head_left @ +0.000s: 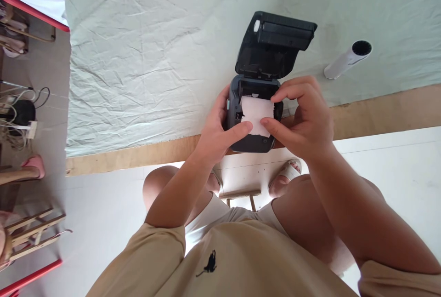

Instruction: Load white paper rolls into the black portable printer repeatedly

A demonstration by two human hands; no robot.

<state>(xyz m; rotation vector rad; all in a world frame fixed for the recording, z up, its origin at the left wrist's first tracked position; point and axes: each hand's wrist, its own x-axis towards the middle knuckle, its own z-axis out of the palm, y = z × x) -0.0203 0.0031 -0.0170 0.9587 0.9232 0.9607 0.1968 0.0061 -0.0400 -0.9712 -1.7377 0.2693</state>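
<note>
A small dark label printer (253,144) is at the table's front edge, its hinged lid (275,44) raised and tilted back. White paper (257,112), which looks like a roll with its loose end drawn forward, sits in the open compartment. My left hand (218,129) wraps around the printer's left side, its thumb at the paper's lower left edge. My right hand (306,115) pinches the paper's right side, index finger at the upper corner and thumb lower down. The rest of its fingers are curled.
A white cylinder (344,60) with a dark open end stands to the right on the pale green tablecloth (148,58). A bare wooden strip (379,106) forms the front edge. On the floor at left are tangled cables (15,127) and a wooden stool (34,232). Another person's foot (33,167) shows there.
</note>
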